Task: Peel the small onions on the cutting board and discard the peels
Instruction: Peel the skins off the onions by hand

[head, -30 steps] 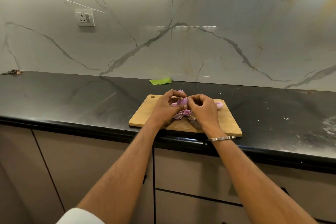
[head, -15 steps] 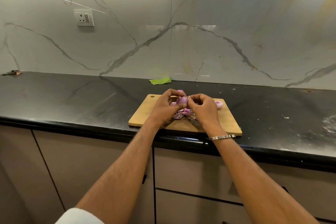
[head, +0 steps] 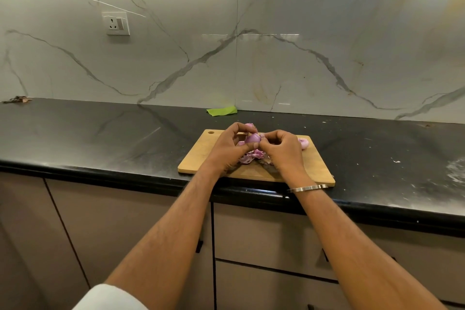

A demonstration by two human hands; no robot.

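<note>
A home kitchen: a black stone counter [head: 100, 138] crosses mid-frame under a marble-look backsplash [head: 302, 58] with a socket [head: 116, 23] upper left, cabinets [head: 113, 229] below, and a cutting board [head: 201, 156] with onions [head: 252, 138] at center.

Since 1.0 s ago: small onion [head: 252, 138] sits marginally higher between the two hands, more of its purple face exposed. Left hand [head: 227, 149] thumb has shifted up against it; right hand [head: 281, 150] fingertips have closed in at its right edge.
</note>
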